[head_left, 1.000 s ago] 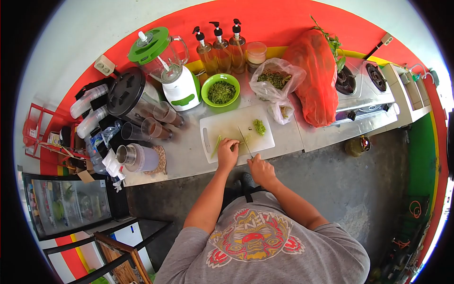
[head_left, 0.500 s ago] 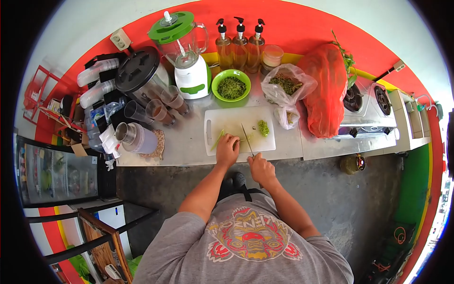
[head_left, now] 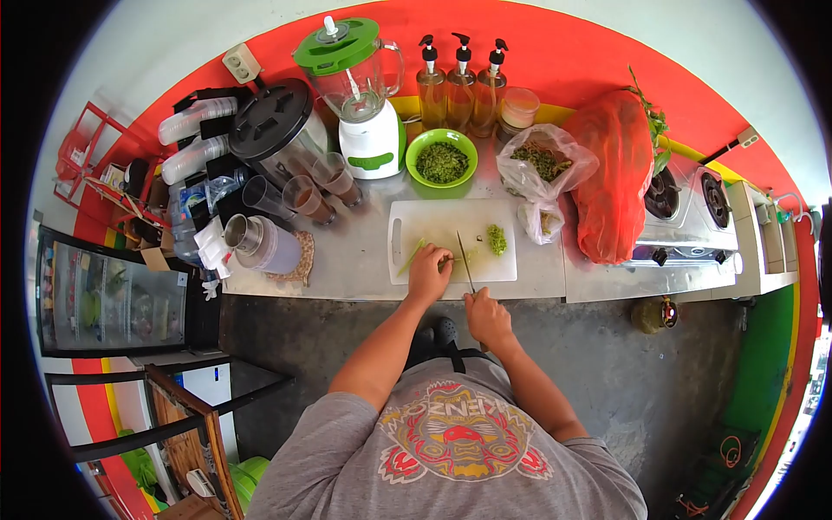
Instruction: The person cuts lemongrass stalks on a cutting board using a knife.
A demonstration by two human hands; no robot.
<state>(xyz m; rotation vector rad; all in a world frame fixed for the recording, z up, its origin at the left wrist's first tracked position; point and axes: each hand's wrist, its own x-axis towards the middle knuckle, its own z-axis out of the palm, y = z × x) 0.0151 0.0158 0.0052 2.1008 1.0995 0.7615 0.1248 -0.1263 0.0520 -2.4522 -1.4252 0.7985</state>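
My right hand (head_left: 488, 317) is closed around the handle of a knife (head_left: 464, 258), whose blade reaches across the white cutting board (head_left: 440, 211). Just left of the blade, my left hand (head_left: 429, 272) rests on the board, its fingers curled and pinching a thin green stalk (head_left: 447, 259). Another green strip lies on the board at that hand's left side, partly covered. To the right of the knife sits a small heap of chopped green vegetable (head_left: 496, 240). Beyond the board stands a green bowl (head_left: 471, 167) filled with chopped greens.
A blender (head_left: 367, 143) and pump bottles (head_left: 461, 95) line the wall. Right of the board are a clear plastic bag (head_left: 574, 173), a red bag (head_left: 607, 191) and a stove (head_left: 689, 221). Cups of brown drink (head_left: 309, 204) and a jug (head_left: 270, 250) stand left.
The whole view has shifted, so the counter appears slightly farther right. My left fingers now pinch a stalk beside the blade. The knife stays in my right hand over the board.
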